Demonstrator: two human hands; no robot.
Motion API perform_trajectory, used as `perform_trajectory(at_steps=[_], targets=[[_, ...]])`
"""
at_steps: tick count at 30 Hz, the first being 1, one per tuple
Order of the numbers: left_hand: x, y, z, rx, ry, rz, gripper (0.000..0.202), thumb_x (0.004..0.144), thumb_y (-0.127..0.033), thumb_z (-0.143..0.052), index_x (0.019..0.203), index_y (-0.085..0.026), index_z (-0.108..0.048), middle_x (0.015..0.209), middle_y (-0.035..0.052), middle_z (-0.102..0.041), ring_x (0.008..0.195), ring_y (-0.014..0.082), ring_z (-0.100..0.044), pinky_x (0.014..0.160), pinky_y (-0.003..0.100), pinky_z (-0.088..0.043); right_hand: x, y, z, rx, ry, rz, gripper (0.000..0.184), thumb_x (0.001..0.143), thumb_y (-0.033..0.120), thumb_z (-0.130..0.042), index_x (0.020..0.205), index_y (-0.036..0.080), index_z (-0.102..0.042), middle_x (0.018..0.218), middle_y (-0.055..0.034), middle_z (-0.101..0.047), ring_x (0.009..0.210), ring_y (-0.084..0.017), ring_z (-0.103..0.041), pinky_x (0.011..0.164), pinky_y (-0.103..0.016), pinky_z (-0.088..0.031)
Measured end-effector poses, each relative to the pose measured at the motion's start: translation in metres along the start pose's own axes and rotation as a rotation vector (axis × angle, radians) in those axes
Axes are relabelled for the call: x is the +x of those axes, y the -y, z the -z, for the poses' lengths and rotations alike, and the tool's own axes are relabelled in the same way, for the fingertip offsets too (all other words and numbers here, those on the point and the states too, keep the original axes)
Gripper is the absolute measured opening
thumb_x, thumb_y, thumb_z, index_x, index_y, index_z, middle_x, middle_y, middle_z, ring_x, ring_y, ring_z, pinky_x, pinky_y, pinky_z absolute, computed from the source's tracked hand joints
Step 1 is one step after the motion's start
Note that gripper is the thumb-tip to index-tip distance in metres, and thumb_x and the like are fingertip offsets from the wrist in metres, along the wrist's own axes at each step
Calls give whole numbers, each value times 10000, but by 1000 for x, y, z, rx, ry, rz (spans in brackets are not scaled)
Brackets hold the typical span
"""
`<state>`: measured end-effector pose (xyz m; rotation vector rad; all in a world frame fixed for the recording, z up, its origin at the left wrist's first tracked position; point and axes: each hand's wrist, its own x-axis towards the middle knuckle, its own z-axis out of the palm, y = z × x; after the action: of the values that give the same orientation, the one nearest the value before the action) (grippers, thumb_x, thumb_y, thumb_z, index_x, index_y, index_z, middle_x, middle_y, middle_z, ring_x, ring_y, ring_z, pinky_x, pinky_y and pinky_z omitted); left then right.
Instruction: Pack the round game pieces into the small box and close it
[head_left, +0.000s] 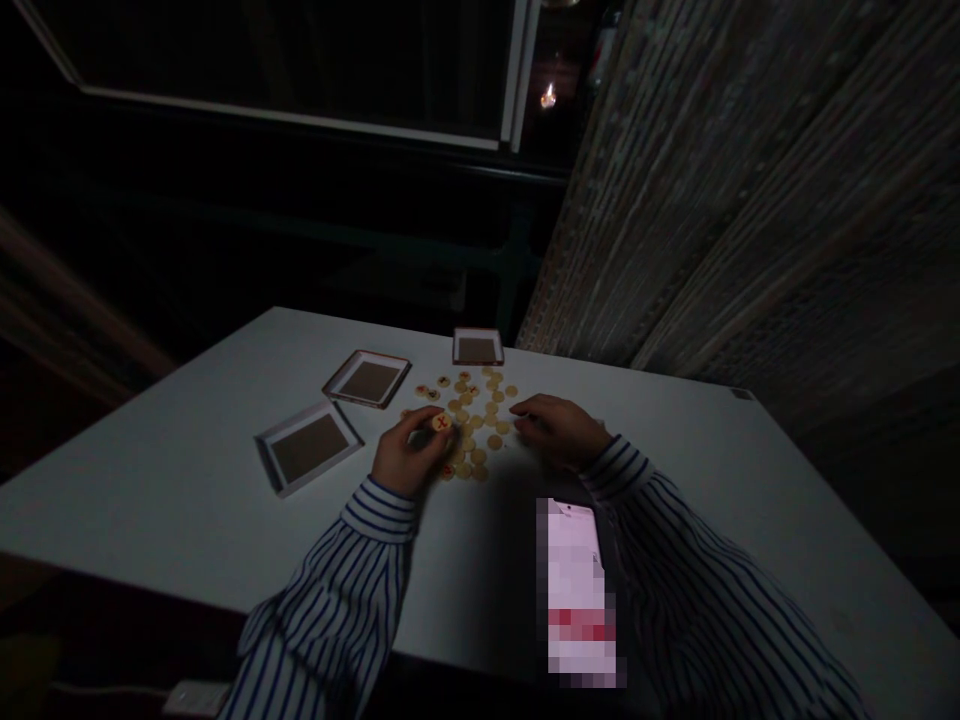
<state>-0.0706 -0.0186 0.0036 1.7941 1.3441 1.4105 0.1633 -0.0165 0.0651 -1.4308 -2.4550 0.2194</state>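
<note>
My left hand (405, 455) pinches a round xiangqi piece (442, 423) between thumb and fingers, its red-marked face turned up. Beneath and beyond it, many more pale round xiangqi pieces (477, 422) lie scattered on the white table (450, 560). Most show plain faces; a few at the far left of the spread carry red or dark characters. My right hand (562, 430) hovers at the right edge of the spread, fingers bent and slightly apart, with nothing visible in them. Its thumb is mostly hidden.
Three shallow box parts stand on the table: a light one (309, 447) at left, a brown-edged one (367, 379) behind it, and another (478, 346) at the far edge. A lit phone (581, 590) lies near my right forearm. A string curtain (637, 200) hangs beyond the table's right side.
</note>
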Motion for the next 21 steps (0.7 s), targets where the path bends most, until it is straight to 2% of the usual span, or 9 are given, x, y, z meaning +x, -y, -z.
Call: perform_trajectory(at_steps=[11,21], targets=[[-1,-9,-21,-139,27,32,324,681,-322,-621,962,-166,-580,871,39,-644,786,152,-610,748,282,-501,-26,-12,1,86,-136,-22,260,808,249,-473,1014,150,-598,927,-76,-634,807,-150,-580,755,-298,-444],[1,-36,-46,-367,42,181,300,652,-290,-637,914,-160,-570,768,28,-656,700,147,-624,646,273,-520,-46,-22,-1,159,-295,-103,225,812,228,-465,970,160,-610,937,-70,-646,861,-152,-588,776,-294,-461]])
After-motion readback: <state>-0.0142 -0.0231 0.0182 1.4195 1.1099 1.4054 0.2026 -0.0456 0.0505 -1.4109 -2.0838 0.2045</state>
